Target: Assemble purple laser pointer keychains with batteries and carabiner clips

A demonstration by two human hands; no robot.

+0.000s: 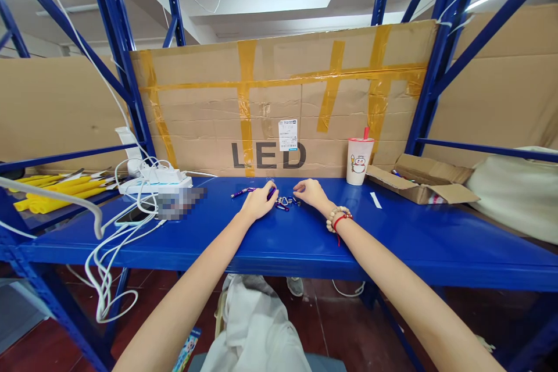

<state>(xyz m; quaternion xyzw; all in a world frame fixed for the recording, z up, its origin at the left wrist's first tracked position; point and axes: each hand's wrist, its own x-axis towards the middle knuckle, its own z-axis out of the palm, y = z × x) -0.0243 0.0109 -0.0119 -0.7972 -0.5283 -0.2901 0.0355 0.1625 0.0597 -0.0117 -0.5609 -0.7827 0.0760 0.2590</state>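
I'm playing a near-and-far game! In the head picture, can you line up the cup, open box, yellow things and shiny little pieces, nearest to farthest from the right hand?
From the right hand:
1. Shiny little pieces: just to its left.
2. Cup: to its right.
3. Open box: farther right, past the cup.
4. Yellow things: far over on the left.

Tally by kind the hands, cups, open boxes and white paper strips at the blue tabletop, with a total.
Hands: 2 (left hand, right hand)
Cup: 1
Open box: 1
White paper strip: 1
Total: 5
Small pieces between the hands: too small to count.
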